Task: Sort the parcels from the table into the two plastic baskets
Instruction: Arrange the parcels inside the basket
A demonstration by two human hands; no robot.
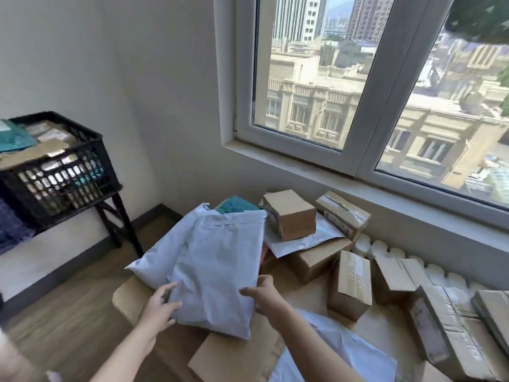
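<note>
A large pale-grey plastic mailer bag [217,260] is lifted over the table of parcels, held from both sides. My left hand [161,306] grips its lower left edge and my right hand [264,295] grips its lower right edge. A black plastic basket [59,172], filled with parcels, stands on a dark stand at the left. A teal bag [235,204] peeks out behind the grey mailer. A second basket is not clearly in view.
Several cardboard boxes [289,213] and a white mailer [303,238] lie on the table under the window. More taped boxes [451,326] crowd the right side. Another pale bag [338,351] lies near my right forearm. Wooden floor [68,299] shows at the lower left.
</note>
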